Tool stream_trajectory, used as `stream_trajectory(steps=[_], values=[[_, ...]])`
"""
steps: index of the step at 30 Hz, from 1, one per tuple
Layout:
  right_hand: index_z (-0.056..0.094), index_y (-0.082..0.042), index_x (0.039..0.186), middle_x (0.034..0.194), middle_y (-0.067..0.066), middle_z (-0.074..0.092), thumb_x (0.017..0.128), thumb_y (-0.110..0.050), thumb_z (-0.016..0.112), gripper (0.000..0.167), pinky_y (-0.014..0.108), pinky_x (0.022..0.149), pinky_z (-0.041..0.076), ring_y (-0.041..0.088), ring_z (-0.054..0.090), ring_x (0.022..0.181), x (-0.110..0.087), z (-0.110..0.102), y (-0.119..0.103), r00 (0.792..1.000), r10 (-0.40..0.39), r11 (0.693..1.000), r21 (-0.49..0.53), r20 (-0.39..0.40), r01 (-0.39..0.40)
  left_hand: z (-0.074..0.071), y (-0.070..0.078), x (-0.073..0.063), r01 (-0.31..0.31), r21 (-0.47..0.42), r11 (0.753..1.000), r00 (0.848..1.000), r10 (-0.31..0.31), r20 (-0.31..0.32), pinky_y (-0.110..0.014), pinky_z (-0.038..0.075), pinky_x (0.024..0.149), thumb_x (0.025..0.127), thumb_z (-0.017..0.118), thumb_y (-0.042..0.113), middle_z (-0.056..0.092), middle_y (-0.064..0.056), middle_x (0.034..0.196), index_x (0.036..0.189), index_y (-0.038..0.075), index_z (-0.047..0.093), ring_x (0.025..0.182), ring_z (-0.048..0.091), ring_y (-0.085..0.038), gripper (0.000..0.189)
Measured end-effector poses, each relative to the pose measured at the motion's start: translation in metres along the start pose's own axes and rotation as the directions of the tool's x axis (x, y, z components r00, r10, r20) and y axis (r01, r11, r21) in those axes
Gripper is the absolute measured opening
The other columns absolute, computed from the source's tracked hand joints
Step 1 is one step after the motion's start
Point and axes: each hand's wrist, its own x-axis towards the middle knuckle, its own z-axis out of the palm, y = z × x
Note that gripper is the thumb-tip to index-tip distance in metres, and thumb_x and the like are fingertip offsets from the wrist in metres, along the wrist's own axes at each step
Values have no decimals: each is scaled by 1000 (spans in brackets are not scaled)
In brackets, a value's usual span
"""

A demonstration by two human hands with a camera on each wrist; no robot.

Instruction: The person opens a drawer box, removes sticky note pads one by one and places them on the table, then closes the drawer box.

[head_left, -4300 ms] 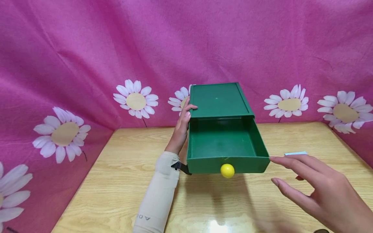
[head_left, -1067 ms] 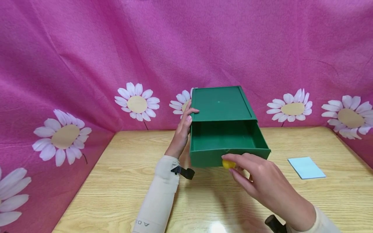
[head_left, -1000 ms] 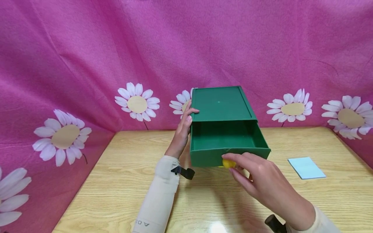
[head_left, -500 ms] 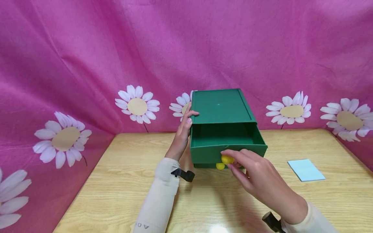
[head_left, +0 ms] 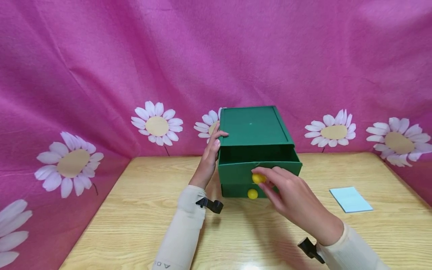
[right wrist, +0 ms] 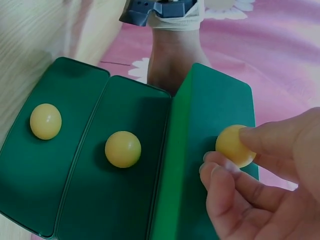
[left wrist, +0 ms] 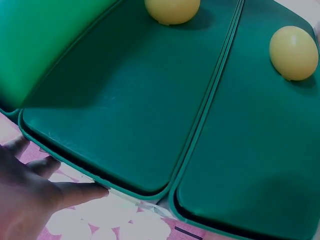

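Note:
A green drawer cabinet point(head_left: 256, 125) stands on the table, its top drawer point(head_left: 236, 174) partly pulled out. My right hand point(head_left: 291, 189) pinches that drawer's round yellow knob point(head_left: 258, 178) between thumb and fingers, which the right wrist view shows close up on the knob point(right wrist: 231, 145). Below it, two more drawers sit closed in the right wrist view, one with a middle knob point(right wrist: 123, 149), the other with a bottom knob point(right wrist: 45, 121). My left hand point(head_left: 207, 163) rests along the cabinet's left side, one finger over the top edge. In the left wrist view the left hand's fingers point(left wrist: 82, 194) touch the side, fairly straight.
A light blue square pad point(head_left: 351, 199) lies on the wooden table point(head_left: 148, 210) to the right of the cabinet. Pink cloth point(head_left: 236, 52) with white daisies hangs behind and at both sides. A black wrist mount point(head_left: 210, 205) sticks out from the left sleeve.
From apart at the right, my right hand has come to the top knob and pushed the drawer partway in. A lower drawer's knob has come into sight. The left hand stays at the side.

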Motion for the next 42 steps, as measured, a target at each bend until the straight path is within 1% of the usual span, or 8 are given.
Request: stream_trajectory(steps=[3, 13, 17, 20, 26, 31, 36, 42], values=[[65, -13, 118, 87, -11, 58, 84, -7, 73, 36, 17, 53, 43, 2, 47, 67, 3, 2, 2, 1000, 1, 1000, 3, 1, -1, -2, 0, 0, 3, -2, 1000, 1000, -3, -3, -63, 14, 111, 103, 27, 24, 4, 5, 162, 136, 4, 40, 146, 6, -17, 40], [65, -11, 116, 83, -10, 57, 82, -4, 74, 35, 18, 52, 41, 2, 45, 65, 11, 8, 11, 999, -17, 1000, -23, -28, 17, -1, -1, 1, -6, -5, 1000, 1000, 6, 12, -62, 13, 111, 103, 27, 24, 1, -4, 162, 135, 2, 39, 146, 5, -20, 41], [65, -10, 116, 85, -9, 59, 83, -3, 73, 35, 18, 51, 42, 3, 45, 65, 14, 10, 15, 1000, 9, 1000, -11, -20, -9, -2, -20, 5, -12, 2, 1000, 1000, 12, -4, -64, 14, 110, 103, 29, 35, 3, 4, 162, 135, 14, 43, 145, 6, -11, 41], [65, -10, 116, 86, -8, 60, 83, -2, 72, 34, 19, 52, 42, 3, 46, 66, 16, 11, 17, 999, 21, 1000, 4, -24, -21, -3, -26, 7, -16, 6, 1000, 1000, 16, -14, -65, 15, 109, 102, 29, 36, 4, 6, 162, 134, 16, 44, 145, 7, -10, 40], [64, -10, 116, 86, -7, 60, 84, 0, 71, 35, 19, 53, 43, 4, 48, 68, 20, 14, 19, 999, 26, 1000, 10, -29, -26, 0, -1, 2, -20, -2, 1000, 1000, 20, -6, -62, 15, 111, 102, 26, 22, 2, -8, 162, 134, 1, 40, 147, 5, -21, 40], [64, -9, 116, 86, -6, 60, 85, -2, 70, 32, 20, 53, 44, 5, 48, 68, 22, 16, 21, 999, 44, 999, 9, -21, -43, 0, 1, 1, -20, -7, 1000, 1000, 20, -1, -58, 13, 113, 102, 27, 21, 2, -9, 162, 133, 0, 40, 147, 4, -21, 40], [63, -8, 117, 85, -4, 59, 85, -2, 70, 33, 22, 55, 45, 5, 49, 68, 23, 19, 24, 998, 59, 998, 1, -17, -59, 1, -1, 0, -6, -9, 1000, 1000, 6, -3, -62, 14, 111, 103, 27, 23, 2, -6, 162, 134, 2, 40, 147, 4, -20, 40], [63, -7, 117, 83, -4, 57, 84, 0, 70, 34, 23, 55, 44, 6, 47, 67, 28, 21, 28, 999, 43, 999, -13, -30, -43, 0, 0, 0, -2, -14, 1000, 1000, 2, -11, -64, 16, 110, 103, 27, 23, 2, -7, 162, 134, 2, 40, 146, 5, -19, 39]])
